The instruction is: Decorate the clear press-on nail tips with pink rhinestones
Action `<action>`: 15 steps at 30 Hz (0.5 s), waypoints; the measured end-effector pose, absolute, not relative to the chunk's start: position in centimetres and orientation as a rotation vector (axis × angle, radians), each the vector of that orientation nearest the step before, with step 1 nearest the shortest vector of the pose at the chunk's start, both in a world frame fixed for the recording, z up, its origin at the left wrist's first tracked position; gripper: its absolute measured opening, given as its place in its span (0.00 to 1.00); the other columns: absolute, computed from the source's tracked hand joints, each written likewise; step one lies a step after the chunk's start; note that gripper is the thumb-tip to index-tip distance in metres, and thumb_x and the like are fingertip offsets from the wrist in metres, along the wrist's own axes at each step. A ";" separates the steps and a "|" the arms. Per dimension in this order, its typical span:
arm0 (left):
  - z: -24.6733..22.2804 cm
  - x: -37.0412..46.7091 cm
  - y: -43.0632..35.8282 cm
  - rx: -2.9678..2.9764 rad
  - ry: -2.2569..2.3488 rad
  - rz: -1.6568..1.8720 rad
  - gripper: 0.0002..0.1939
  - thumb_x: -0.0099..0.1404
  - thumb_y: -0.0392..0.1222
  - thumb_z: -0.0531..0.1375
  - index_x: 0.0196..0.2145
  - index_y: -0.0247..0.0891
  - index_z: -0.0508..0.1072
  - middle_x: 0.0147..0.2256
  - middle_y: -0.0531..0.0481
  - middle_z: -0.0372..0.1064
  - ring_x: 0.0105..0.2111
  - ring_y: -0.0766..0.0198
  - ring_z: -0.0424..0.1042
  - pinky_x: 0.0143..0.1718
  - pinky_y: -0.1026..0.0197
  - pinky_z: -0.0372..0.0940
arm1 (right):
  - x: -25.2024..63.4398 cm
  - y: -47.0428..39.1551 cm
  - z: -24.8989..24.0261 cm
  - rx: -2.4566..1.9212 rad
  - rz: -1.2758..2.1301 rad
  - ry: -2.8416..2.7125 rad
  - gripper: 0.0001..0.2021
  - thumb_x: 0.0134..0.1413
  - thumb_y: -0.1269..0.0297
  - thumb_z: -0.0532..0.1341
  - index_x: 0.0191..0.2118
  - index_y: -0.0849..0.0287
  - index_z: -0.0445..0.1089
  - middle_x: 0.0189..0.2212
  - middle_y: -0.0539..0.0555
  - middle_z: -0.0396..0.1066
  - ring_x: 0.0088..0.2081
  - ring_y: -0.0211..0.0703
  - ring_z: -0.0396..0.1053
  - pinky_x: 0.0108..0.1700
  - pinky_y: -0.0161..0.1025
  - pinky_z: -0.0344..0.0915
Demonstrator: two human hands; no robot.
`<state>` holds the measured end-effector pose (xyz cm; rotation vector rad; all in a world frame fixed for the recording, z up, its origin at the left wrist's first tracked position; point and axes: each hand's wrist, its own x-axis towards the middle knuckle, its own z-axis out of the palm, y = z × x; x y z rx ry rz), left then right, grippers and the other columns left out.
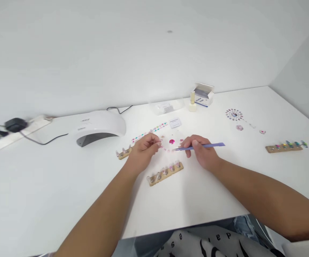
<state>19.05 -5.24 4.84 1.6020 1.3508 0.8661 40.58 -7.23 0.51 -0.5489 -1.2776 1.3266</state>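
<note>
My right hand [201,151] holds a thin purple brush [214,145], its tip pointing left over the white table between my hands. My left hand [144,151] is closed in a pinch at the left, and whatever its fingertips hold is too small to name. Between and just beyond the hands lie a round pink gem [172,141] and a ring of small pink pieces. Nearer to me is a wooden strip [166,174] with several clear nail tips standing on it. Another wooden strip [124,154] is partly hidden behind my left hand.
A white curved lamp [99,125] stands at the left, near a cable and power strip. At the back are a bottle [192,103], an open box [203,95] and a clear tray [166,107]. Decorated discs [234,114] and a third nail-tip strip [285,147] lie at the right.
</note>
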 end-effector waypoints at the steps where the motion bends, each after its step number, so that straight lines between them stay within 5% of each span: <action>1: 4.9 19.1 -5.4 1.554 1.319 0.922 0.07 0.57 0.44 0.59 0.29 0.39 0.65 0.24 0.56 0.59 0.24 0.68 0.60 0.28 0.63 0.59 | 40.7 -7.4 0.5 -0.542 1.273 -1.329 0.17 0.62 0.49 0.55 0.33 0.55 0.73 0.20 0.49 0.67 0.31 0.42 0.68 0.47 0.49 0.65; 4: 5.1 19.1 -6.0 1.476 1.261 1.009 0.07 0.57 0.43 0.60 0.29 0.39 0.65 0.24 0.56 0.60 0.23 0.69 0.61 0.27 0.63 0.59 | 41.1 -7.7 0.6 -0.486 1.041 -1.493 0.14 0.64 0.53 0.54 0.41 0.53 0.74 0.28 0.53 0.70 0.35 0.44 0.69 0.41 0.48 0.67; 8: 5.3 18.9 -7.2 1.538 1.237 0.938 0.05 0.60 0.42 0.60 0.31 0.39 0.67 0.26 0.55 0.62 0.25 0.69 0.61 0.28 0.64 0.60 | 41.2 -8.2 1.4 -0.428 0.825 -1.633 0.13 0.66 0.56 0.52 0.44 0.51 0.73 0.28 0.53 0.72 0.42 0.47 0.69 0.48 0.52 0.66; 15: 5.5 18.6 -8.4 1.648 1.155 0.831 0.05 0.64 0.41 0.57 0.34 0.39 0.71 0.27 0.53 0.63 0.28 0.66 0.63 0.30 0.63 0.62 | 41.2 -8.8 2.6 -0.298 0.701 -1.792 0.14 0.67 0.58 0.50 0.44 0.56 0.72 0.27 0.56 0.73 0.34 0.46 0.70 0.39 0.48 0.69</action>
